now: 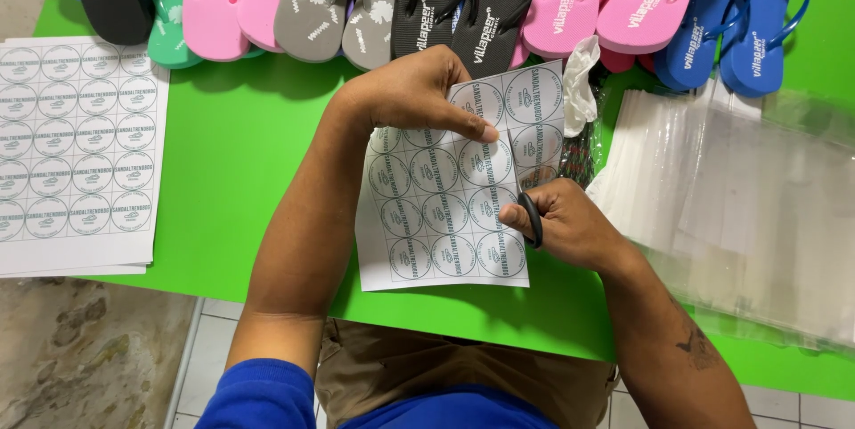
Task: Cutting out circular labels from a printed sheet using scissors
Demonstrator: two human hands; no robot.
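— What is the person holding over the bright green, smooth surface?

— A white paper sheet printed with rows of round grey-green labels, flat and matte, divided by a thin grid. It hangs above the near edge of the surface, its lower part lying just over it. The upper right part of the sheet stands apart from the rest along a straight slit.

— And the hands?

— The left hand pinches the sheet's upper part between thumb and fingers, a firm grip on the paper. The right hand is closed around the black looped handle of a pair of scissors, at the sheet's right edge; the blades are hidden behind the paper.

— What lies around it?

— At the left edge, a stack of uncut label sheets of the same white paper, partly overhanging. Along the far edge, a row of rubbery foam flip-flops in black, grey, pink, mint and blue. At the right edge, a pile of clear, glossy plastic bags, limp and wrinkled, with a crumpled white scrap just beyond the sheet.
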